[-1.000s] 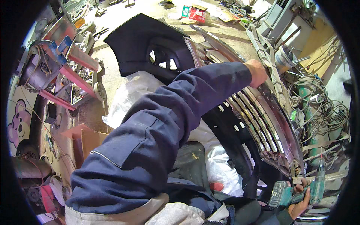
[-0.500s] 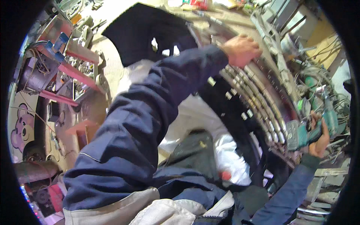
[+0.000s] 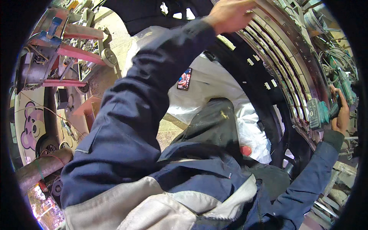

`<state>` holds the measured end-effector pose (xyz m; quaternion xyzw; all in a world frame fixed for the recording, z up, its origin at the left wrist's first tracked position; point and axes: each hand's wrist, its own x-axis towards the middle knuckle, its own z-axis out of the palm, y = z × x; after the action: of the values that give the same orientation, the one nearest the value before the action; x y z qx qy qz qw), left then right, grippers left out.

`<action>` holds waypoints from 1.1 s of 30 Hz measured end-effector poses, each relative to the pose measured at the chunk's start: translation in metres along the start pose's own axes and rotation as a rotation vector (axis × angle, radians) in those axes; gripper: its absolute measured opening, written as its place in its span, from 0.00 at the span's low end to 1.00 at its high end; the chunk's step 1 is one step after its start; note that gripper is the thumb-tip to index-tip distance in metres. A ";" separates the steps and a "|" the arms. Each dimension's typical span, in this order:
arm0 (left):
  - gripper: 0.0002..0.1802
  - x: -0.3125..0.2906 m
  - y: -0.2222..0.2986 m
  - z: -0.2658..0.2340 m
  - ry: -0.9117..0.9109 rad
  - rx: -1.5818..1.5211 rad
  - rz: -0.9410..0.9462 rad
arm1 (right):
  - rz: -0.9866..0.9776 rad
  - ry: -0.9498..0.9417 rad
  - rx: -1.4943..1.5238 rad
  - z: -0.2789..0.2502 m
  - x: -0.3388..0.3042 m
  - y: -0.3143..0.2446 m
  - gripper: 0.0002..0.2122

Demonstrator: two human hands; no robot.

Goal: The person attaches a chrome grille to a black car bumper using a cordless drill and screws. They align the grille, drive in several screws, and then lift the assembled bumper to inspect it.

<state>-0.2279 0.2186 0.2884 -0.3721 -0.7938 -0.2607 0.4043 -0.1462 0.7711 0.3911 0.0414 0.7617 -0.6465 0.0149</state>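
A black car bumper [image 3: 230, 69] with a long slatted grille [image 3: 270, 51] curves from the top down to the right of my legs. At its upper part my left hand [image 3: 232, 16] lies against the grille, with the fingers bent over the slats; the fingertips are partly blurred. My right hand [image 3: 340, 115] is wrapped round the body of a teal power sander [image 3: 325, 110]. The sander's flat, grey rectangular pad [image 3: 314, 114] faces the lower end of the grille, close to the trim; I cannot tell if they touch.
Between the bumper and my left arm a phone [image 3: 184, 79] with a lit screen lies on plastic sheeting [image 3: 207, 90]. Left of me stands a red metal frame [image 3: 82, 55] with a castor wheel [image 3: 109, 57]. Tangled hoses and cables [image 3: 337, 63] lie beyond the bumper at right.
The whole view has shifted, so the bumper sits higher and further right. The phone, hidden before, now shows. My left hand stays at the grille; the sander stays in my right hand.
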 end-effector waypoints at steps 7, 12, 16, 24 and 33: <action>0.11 -0.317 0.073 0.048 -0.536 -0.140 -1.145 | 0.045 0.079 0.041 0.019 0.009 -0.001 0.17; 0.14 -0.400 0.109 0.107 -0.717 -0.167 -1.422 | 0.021 0.061 -0.013 0.023 -0.001 -0.003 0.18; 0.17 -0.400 0.107 0.143 -0.769 -0.001 -1.366 | -0.040 0.122 -0.096 0.023 -0.009 -0.001 0.18; 0.18 -0.399 0.104 0.161 -0.870 0.110 -1.357 | -0.094 0.073 -0.255 0.042 -0.033 -0.006 0.20; 0.15 -0.393 0.111 0.160 -0.837 0.166 -1.330 | -0.099 0.049 -0.249 0.057 -0.046 -0.009 0.20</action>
<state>-0.0553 0.2489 -0.1135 0.1449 -0.9527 -0.2260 -0.1423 -0.1027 0.7111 0.3945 0.0172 0.8373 -0.5456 -0.0304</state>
